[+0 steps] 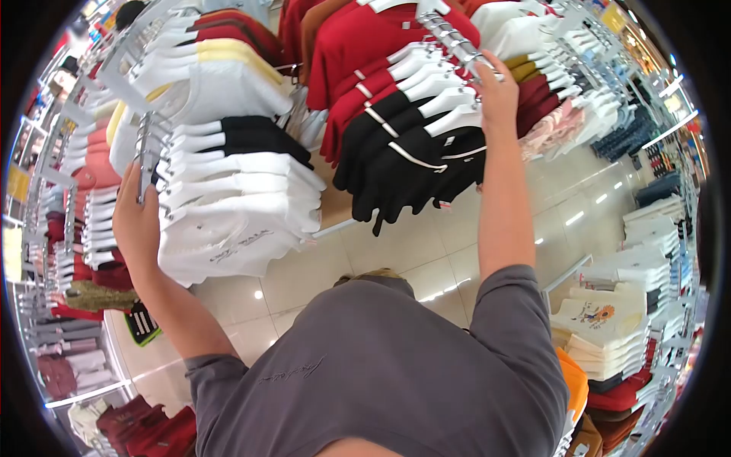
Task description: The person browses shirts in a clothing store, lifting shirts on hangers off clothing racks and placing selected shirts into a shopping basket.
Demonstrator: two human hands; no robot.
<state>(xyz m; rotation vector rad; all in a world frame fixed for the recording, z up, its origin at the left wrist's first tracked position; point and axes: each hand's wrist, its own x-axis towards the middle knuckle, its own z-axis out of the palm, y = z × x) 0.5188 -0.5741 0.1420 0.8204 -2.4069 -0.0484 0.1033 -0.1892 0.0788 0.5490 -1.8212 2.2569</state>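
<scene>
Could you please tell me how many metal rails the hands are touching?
2: one rail at the left hand, by white T-shirts; another rail at the right hand, by black tops.

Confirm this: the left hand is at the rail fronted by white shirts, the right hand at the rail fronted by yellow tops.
Not yellow: the head view shows black tops fronting the rail at the right hand. The rest is right.

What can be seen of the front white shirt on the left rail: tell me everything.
The front white shirt looks like soft fabric, with dark lettering across it, too small to read surely. It hangs, hem wavy, from a white hanger near the end of the left rail, overlapping the white shirts behind it. The left hand is beside its hanger, at the rail's end.
</scene>
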